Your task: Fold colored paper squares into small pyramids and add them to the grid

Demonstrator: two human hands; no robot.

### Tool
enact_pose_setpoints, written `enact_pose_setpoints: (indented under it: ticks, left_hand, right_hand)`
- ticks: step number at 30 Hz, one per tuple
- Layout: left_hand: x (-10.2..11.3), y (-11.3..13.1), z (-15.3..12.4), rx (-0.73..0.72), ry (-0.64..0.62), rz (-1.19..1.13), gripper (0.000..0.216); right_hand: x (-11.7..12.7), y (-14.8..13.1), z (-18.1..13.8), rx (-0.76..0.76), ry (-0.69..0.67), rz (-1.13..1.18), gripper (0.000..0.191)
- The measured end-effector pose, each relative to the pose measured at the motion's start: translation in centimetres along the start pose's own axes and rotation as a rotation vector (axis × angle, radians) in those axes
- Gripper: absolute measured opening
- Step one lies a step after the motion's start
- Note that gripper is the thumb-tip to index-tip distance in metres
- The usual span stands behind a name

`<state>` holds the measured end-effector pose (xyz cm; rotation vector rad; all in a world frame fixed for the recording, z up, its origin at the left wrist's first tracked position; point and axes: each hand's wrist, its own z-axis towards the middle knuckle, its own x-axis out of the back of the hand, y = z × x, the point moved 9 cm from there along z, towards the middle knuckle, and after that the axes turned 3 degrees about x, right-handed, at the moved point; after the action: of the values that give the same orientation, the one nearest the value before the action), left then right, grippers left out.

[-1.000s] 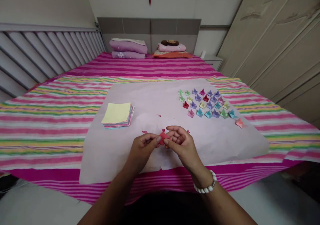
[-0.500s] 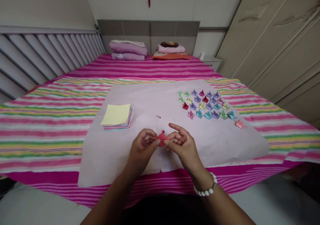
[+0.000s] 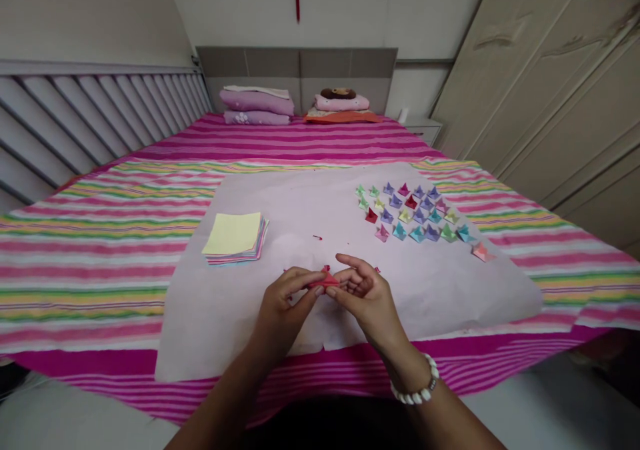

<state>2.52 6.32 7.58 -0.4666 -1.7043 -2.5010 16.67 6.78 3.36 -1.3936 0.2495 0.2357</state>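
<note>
A small folded red paper (image 3: 327, 280) is held between my two hands above the front part of a large white sheet (image 3: 295, 203). My left hand (image 3: 290, 297) pinches its left side between thumb and fingers. My right hand (image 3: 365, 293) grips the lower right edge with its thumb and bent fingers, the index finger stretched out above. Parts of the paper are hidden behind the fingertips. Just beyond the hands, a tiny dark red piece (image 3: 317, 237) lies on the sheet, and another small red bit (image 3: 377, 269) shows beside my right hand.
A stack of coloured square papers (image 3: 234, 235), pale yellow on top, lies to the left. Several small folded paper pieces (image 3: 419, 215) stand in rows at the right. The striped bed (image 3: 100, 270) spreads underneath, with folded bedding (image 3: 257, 103) at the headboard (image 3: 300, 63).
The left fingers have shifted over the top of the red paper, which now looks flatter and wider. My right hand stays pinched on it. The view has tipped slightly upward.
</note>
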Motion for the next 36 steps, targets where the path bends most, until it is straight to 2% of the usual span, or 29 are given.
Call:
enact_pose_setpoints:
  ticks: [6, 11, 13, 18, 21, 24, 29, 36]
  left_hand:
    - [-0.1, 0.4, 0.0, -0.051, -0.038, 0.107, 0.026]
    - [-0.2, 0.4, 0.0, 0.000, -0.073, 0.179, 0.019]
    - [-0.1, 0.2, 0.0, 0.027, -0.082, 0.188, 0.015]
    - [-0.2, 0.2, 0.0, 0.049, -0.086, 0.193, 0.013]
    - [-0.3, 0.2, 0.0, 0.058, -0.074, 0.182, 0.013]
    - [-0.5, 0.0, -0.1, 0.065, -0.062, 0.164, 0.011]
    - [-0.3, -0.2, 0.1, 0.053, -0.018, 0.097, 0.010]
    - [-0.4, -1.8, -0.3, 0.214, -0.071, -0.128, 0.012]
  right_hand:
    - [0.0, -1.0, 0.0, 0.001, -0.019, -0.057, 0.066]
    - [0.2, -2.4, 0.0, 0.049, 0.001, -0.181, 0.073]
    - [0.1, -2.9, -0.1, 0.089, -0.012, -0.245, 0.066]
    - [-0.4, -4.0, -0.3, 0.235, -0.065, -0.399, 0.028]
    - [-1.3, -4.9, -0.5, 0.335, -0.140, -0.495, 0.014]
    - [-2.0, -5.2, -0.7, 0.382, -0.226, -0.562, 0.009]
    - [-1.8, -5.3, -0.6, 0.365, -0.203, -0.592, 0.007]
    - [-1.7, -5.0, -0.6, 0.317, -0.222, -0.538, 0.010]
